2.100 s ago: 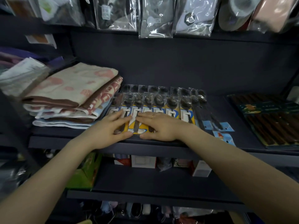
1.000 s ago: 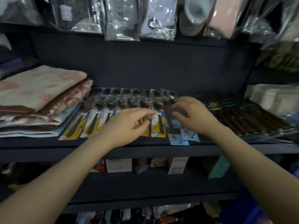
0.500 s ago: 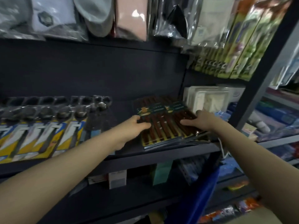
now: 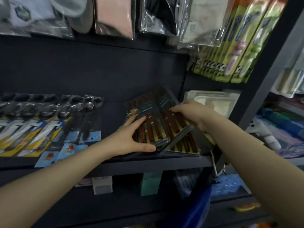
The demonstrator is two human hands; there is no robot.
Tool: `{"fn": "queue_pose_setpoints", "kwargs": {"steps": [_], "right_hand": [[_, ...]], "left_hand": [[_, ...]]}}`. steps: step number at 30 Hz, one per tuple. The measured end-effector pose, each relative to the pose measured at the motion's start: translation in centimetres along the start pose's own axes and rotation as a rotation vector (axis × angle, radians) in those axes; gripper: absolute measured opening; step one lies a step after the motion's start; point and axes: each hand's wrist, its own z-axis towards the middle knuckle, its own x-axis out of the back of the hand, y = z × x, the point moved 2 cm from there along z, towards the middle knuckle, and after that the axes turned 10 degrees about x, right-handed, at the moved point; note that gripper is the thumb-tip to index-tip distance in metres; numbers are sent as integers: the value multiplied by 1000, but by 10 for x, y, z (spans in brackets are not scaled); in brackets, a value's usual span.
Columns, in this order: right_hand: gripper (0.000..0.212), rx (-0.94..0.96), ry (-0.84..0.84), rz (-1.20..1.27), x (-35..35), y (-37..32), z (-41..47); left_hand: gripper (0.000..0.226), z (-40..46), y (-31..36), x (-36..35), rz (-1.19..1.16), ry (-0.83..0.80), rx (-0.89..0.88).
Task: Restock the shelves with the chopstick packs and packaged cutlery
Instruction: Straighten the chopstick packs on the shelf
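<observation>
— While my arms reach over the dark shelf (image 4: 148, 167), where are the chopstick packs?

— They are at the right end of this shelf. My left hand (image 4: 130, 139) holds the left chopstick pack (image 4: 148, 119): the thumb lies along its near edge and the fingers are spread on its clear front. This pack is tilted, its far end is higher. My right hand (image 4: 192, 112) grips the right chopstick pack (image 4: 171, 112) from the right side, with fingers curled over its top face. The two packs touch each other along their long edges. Under them lies a lower pack (image 4: 184, 145), flat on the shelf.

— And the packaged cutlery?

— The spoon packs (image 4: 46, 122) lie in an overlapping row on the left part of the same shelf, well apart from my hands. Near them are small blue-card packs (image 4: 69, 148), at the front edge. Behind my right hand stands a white plastic tray (image 4: 218, 102). Green packets (image 4: 233, 51) hang above it.
</observation>
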Motion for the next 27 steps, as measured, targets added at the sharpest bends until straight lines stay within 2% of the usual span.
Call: {"fn": "queue_pose_setpoints", "kwargs": {"steps": [2, 4, 7, 8, 12, 16, 18, 21, 22, 25, 27], "right_hand": [[20, 83, -14, -11, -6, -7, 0], [22, 136, -43, 12, -13, -12, 0], [11, 131, -149, 200, -27, -18, -5], [13, 130, -165, 240, -31, -18, -5], [18, 134, -190, 378, -35, -11, -7], [22, 110, -275, 509, -31, 2, -8], [29, 173, -257, 325, -20, 6, -6], [48, 209, -52, -200, 2, 14, 5], [54, 142, -29, -251, 7, 20, 9], [77, -84, -95, -105, 7, 43, 12], [85, -108, -97, -119, 1, 52, 12]], "left_hand": [[124, -4, 1, 3, 41, 72, 13], [120, -14, 9, 2, 177, 198, 24], [124, -28, 26, -10, 283, 297, -16], [122, -31, 31, -15, 302, 321, -29], [110, -29, 36, -18, 248, 490, -107], [89, -28, 36, -21, 284, 528, -204], [78, -29, 40, -22, 283, 549, -262], [70, -28, 39, -21, 301, 570, -273], [68, -27, 37, -21, 332, 552, -280], [70, -23, 30, -26, 469, 422, -297], [76, -21, 29, -27, 554, 353, -287]]}}
